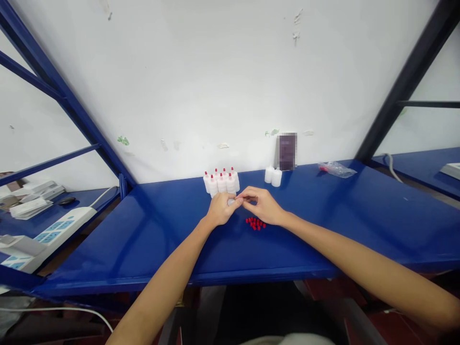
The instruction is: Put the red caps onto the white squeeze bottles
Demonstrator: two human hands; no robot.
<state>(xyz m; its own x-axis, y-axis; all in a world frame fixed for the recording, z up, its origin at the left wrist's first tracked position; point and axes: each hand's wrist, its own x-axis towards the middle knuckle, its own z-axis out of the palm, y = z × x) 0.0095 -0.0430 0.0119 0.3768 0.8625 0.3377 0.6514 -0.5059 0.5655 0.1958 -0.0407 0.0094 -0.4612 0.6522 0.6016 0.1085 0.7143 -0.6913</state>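
Both forearms reach in from the near edge of the blue desk (165,239) and slant inward until the hands meet above its middle. The left hand (220,210) is curled around a small white bottle (231,201), clenched on it with the thumb laid along it and pointing toward the right hand (265,206). The right wrist is low, the back of the hand arched upward, and its thumb and index finger pinch the bottle's narrow end; whether they also grip a cap is too small to tell. Just below the right hand lies a loose cluster of red caps (256,223). Beyond the left hand, red-tipped bottles (221,184) stand upright in a close group. Two plain white bottles (276,178) stand near the wall (201,86), and a clear plastic bag (337,169) lies farther right.
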